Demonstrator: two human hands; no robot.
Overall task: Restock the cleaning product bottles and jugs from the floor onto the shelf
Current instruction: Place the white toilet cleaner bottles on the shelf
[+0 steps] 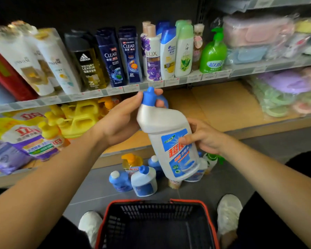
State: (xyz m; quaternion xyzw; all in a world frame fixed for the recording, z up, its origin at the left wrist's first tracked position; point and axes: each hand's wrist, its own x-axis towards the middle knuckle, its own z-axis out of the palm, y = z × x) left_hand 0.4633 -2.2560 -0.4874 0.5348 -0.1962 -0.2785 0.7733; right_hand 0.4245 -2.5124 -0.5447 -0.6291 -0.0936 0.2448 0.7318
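Nearest us, between our two white shoes (90, 223), sits a black plastic shopping basket with a red rim (126, 201) on the grey floor. Just beyond it stands a cluster of cleaning products: a squat white bottle with a blue cap (144, 182), a blue bottle with a white cap (118, 180), an orange pump bottle (131, 161) and a white spray bottle with green trim (212, 159).

Above that cluster we hold a tall white plastic toilet-cleaner bottle with a blue cap and blue label (162, 126) in the air, tilted, cap uppermost. Our left hand (122, 121) curls around its neck just under the cap. Our right hand (203, 136) grips the body, thumb pressed on the label.

Behind it runs a tan wooden lower shelf (214, 105), with yellow plastic jugs (79, 115) and detergent pouches (31, 139) to the left. The shelf above carries a row of upright shampoo bottles (129, 54) and a green pump bottle (214, 53).
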